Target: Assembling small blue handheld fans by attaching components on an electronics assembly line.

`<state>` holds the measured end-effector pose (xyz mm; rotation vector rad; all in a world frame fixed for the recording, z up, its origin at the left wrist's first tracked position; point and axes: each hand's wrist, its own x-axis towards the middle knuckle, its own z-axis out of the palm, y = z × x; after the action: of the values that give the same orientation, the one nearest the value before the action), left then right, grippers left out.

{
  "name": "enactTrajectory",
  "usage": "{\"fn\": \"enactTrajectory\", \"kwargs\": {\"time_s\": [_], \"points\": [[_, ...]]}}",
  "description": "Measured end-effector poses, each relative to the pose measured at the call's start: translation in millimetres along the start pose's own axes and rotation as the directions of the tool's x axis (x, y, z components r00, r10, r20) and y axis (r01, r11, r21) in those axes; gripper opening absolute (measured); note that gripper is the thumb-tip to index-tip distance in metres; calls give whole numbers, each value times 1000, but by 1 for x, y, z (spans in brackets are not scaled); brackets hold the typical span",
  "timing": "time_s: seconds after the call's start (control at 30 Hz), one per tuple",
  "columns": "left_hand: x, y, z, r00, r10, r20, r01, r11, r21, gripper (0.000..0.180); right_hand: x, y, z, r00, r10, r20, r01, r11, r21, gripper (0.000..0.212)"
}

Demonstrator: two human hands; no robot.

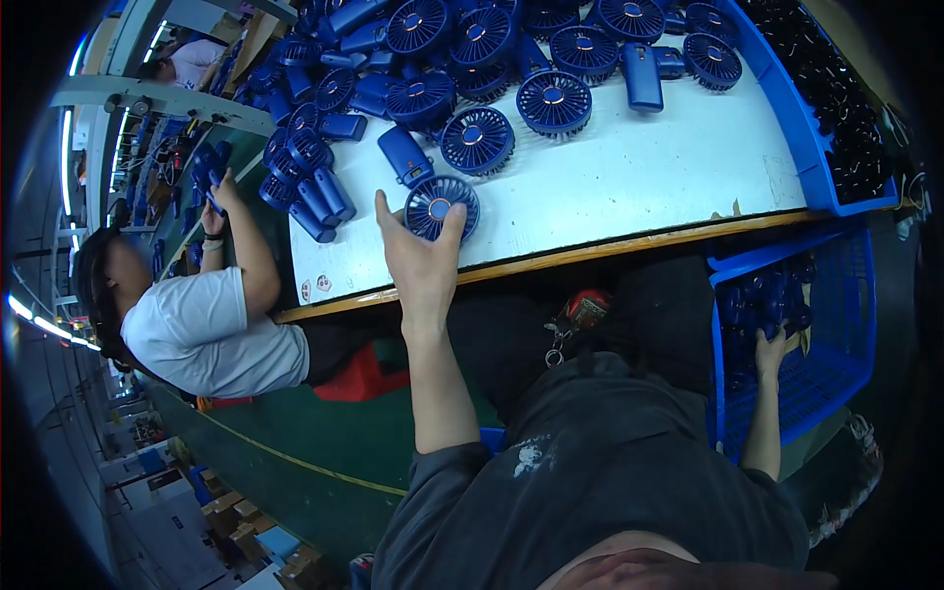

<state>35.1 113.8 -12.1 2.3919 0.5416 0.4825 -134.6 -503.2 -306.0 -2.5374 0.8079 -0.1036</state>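
My left hand (423, 258) is at the front edge of the white table, its thumb and index finger spread apart. A blue handheld fan (440, 208) with a round grille lies there, its handle pointing away from me. The thumb overlaps the right side of the grille, and the index finger stands to the left of it. Down at the right, my right hand (771, 352) reaches into a blue plastic basket (841, 379). Its fingers close on one of the dark blue parts (762, 300) heaped inside; the fingertips are partly hidden.
Many blue handheld fans (482, 37) crowd the far side of the table (629, 187). A blue bin (801, 133) of small shiny black pieces stands at its right end. At the left, a co-worker (211, 320) holds blue fans. A red stool (359, 379) is below the table.
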Motion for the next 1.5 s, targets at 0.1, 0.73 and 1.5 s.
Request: {"fn": "enactTrajectory", "kwargs": {"time_s": [0.1,0.73,1.5], "points": [[-19,13,-16,993,-76,-88,29,894,-448,85,5,-25,-20,984,2,176,12,997,-80,54],[-83,52,47,651,78,755,742,148,-654,58,-101,-428,-93,238,-952,194,451,285,846,39],[-89,68,46,631,528,569,673,-5,-740,22,238,-375,-195,803,-595,-45,595,804,-4,21]]}}
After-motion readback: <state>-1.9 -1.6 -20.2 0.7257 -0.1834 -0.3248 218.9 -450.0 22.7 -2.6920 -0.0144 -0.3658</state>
